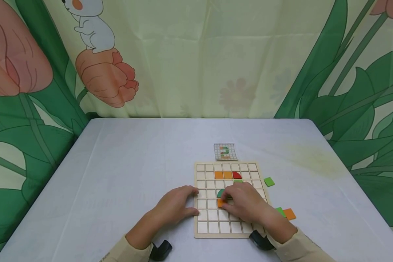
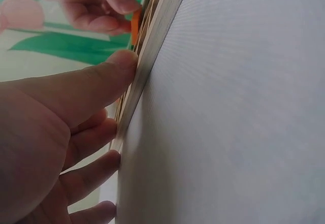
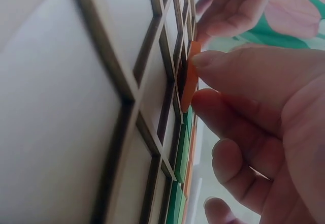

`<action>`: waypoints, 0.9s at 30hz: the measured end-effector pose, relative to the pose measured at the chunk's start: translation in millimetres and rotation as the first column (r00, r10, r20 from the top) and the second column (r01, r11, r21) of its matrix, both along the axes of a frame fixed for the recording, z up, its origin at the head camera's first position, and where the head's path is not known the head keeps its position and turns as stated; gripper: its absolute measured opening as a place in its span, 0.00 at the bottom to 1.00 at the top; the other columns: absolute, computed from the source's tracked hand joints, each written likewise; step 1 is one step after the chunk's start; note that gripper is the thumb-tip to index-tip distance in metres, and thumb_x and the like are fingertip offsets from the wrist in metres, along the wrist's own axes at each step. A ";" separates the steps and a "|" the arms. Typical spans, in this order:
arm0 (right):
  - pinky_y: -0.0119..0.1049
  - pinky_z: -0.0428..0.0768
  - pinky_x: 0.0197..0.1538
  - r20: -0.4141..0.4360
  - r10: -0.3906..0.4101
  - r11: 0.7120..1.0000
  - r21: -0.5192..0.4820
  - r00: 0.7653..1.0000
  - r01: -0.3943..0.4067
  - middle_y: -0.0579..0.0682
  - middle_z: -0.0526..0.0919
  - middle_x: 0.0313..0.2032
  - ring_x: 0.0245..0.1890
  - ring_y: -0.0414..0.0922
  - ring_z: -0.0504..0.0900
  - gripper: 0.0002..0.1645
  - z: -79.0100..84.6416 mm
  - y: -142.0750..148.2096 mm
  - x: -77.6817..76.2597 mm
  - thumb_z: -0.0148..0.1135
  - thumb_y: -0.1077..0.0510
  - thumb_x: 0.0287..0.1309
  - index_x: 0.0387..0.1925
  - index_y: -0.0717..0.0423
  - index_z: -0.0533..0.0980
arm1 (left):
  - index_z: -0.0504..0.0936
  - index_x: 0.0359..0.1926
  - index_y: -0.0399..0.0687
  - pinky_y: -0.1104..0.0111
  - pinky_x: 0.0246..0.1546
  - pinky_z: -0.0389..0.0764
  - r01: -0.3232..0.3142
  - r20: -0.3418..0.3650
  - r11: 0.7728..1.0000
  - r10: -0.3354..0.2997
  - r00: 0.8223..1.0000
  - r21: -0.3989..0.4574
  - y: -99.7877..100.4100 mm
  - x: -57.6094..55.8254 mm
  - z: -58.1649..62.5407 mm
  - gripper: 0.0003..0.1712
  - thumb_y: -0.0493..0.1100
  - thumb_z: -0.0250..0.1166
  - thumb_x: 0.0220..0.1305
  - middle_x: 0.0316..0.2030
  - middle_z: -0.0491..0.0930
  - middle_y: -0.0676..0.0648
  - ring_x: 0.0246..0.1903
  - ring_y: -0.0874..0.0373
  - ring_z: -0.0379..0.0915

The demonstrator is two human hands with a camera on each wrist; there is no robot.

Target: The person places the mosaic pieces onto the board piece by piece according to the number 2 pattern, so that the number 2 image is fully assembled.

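Observation:
A wooden grid board [image 1: 222, 235] lies on the table with white cells. My left hand [image 1: 174, 205] touches its left edge, thumb and fingers spread along the rim. Over the middle of the board, my right hand [image 1: 249, 201] pinches an orange square tile [image 3: 190, 79] at a cell, the tile tilted in the right wrist view. Just above that cell sits a teal rounded tile [image 1: 220, 193], partly behind the fingers. Higher up, two orange tiles [image 1: 223, 175] and a red quarter-round tile [image 1: 237, 175] form a row, with a light green tile [image 1: 238, 181] below the red one.
A small printed pattern card [image 1: 225, 152] lies just beyond the board's far edge. To the right are a loose green tile [image 1: 269, 181], another green tile [image 1: 280, 211] partly behind the right arm, and an orange tile [image 1: 289, 214]. A patterned curtain [image 1: 183, 72] hangs behind the table.

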State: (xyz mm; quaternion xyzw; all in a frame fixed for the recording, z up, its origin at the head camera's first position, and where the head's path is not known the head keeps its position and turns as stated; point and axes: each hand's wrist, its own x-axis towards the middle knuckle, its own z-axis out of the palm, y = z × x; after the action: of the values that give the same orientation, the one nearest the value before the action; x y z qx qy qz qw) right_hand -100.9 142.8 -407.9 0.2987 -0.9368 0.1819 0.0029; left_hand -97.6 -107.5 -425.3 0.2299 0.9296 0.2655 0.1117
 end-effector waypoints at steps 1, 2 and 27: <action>0.44 0.77 0.43 -0.002 -0.003 1.000 0.002 1.000 0.003 0.33 0.82 0.30 0.32 0.37 0.78 0.07 0.0 0.1 -0.1 0.75 0.53 0.54 0.29 0.43 0.81 | 0.78 0.58 0.44 0.58 0.60 0.75 0.000 -0.002 1.000 0.000 1.000 0.001 0.2 -0.1 0.2 0.32 0.50 0.77 0.55 0.54 0.80 0.50 0.58 0.54 0.74; 0.43 0.77 0.43 -0.002 -0.008 1.000 0.004 1.000 0.008 0.34 0.82 0.30 0.32 0.37 0.78 0.07 -0.1 0.1 -0.2 0.75 0.52 0.54 0.29 0.43 0.81 | 0.78 0.58 0.44 0.58 0.60 0.75 0.000 -0.004 1.000 0.000 1.000 0.002 0.3 -0.2 0.4 0.32 0.50 0.77 0.55 0.54 0.80 0.50 0.58 0.54 0.75; 0.42 0.78 0.42 0.046 -0.129 0.991 -0.019 0.991 0.130 0.38 0.81 0.33 0.37 0.43 0.80 0.15 -2.3 1.8 -1.1 0.79 0.51 0.46 0.30 0.47 0.78 | 0.79 0.58 0.44 0.58 0.59 0.75 -0.003 -0.019 1.000 0.003 1.000 -0.003 1.1 -0.6 0.5 0.32 0.50 0.78 0.55 0.55 0.80 0.49 0.58 0.52 0.74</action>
State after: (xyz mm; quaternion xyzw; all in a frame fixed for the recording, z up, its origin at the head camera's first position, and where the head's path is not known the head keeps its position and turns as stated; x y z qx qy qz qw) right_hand -102.0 144.7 -410.2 0.2330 -0.9521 0.1981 -0.0027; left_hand -98.2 -106.4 -424.8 0.2308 0.9314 0.2620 0.1030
